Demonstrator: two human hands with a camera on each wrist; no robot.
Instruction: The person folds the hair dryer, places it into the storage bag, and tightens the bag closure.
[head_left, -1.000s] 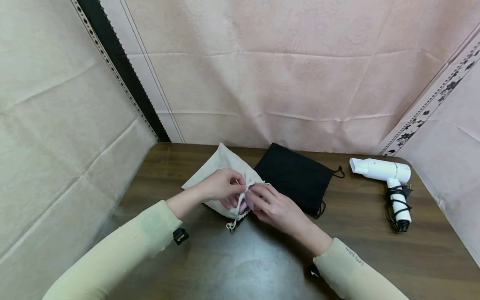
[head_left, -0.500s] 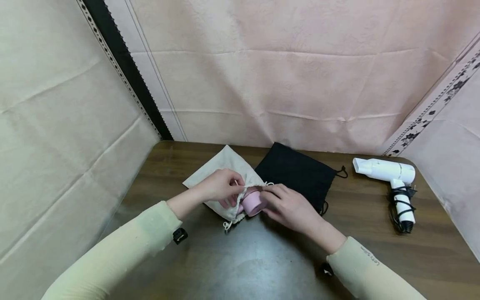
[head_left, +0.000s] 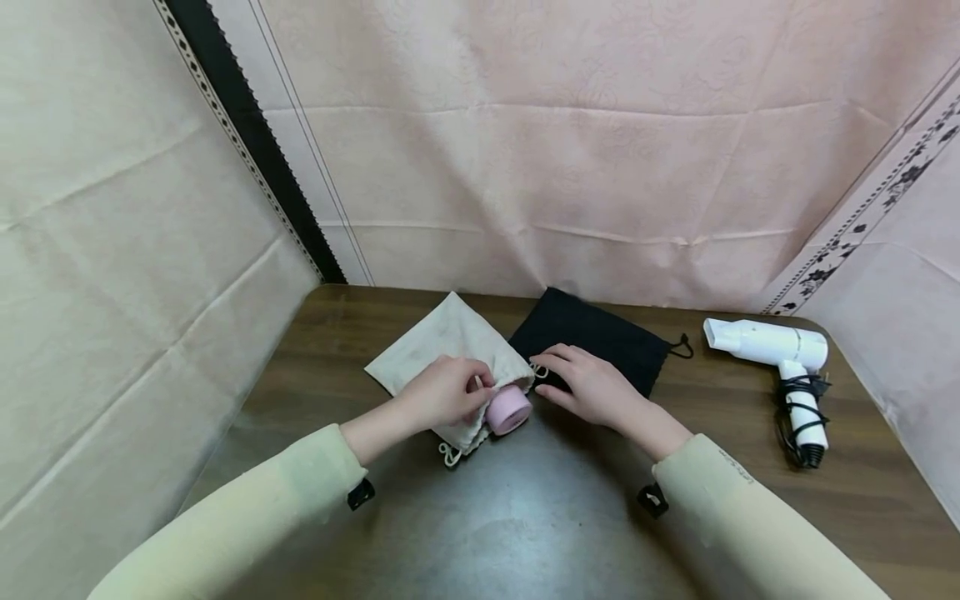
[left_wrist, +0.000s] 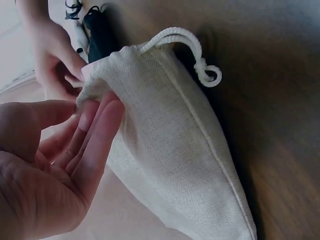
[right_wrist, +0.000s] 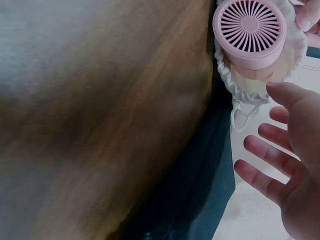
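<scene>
A cream drawstring bag (head_left: 452, 346) lies on the table with its mouth toward the front right. Out of that mouth sticks the round slotted end of a pink hair dryer (right_wrist: 250, 30); the remainder is hidden in the cloth. My left hand (head_left: 448, 390) pinches the bag's rim between thumb and fingers, plainly seen from the left wrist. At the right of the mouth, my right hand (head_left: 592, 387) has its fingers spread and holds nothing. Its thumb is close to the rim; whether it touches, I cannot tell. White cord loops (left_wrist: 200, 65) hang from the bag.
Behind my right hand lies a flat black drawstring bag (head_left: 592, 333), partly covered by the hand. A white hair dryer (head_left: 772, 340) with its black cord wound round the handle lies at the right on the wooden table (head_left: 495, 533). Cloth curtains (head_left: 510, 167) stand behind the table.
My right hand has left the pink hair dryer's end and moved right and slightly up. More of that end now shows outside the bag. My left hand stays at the rim.
</scene>
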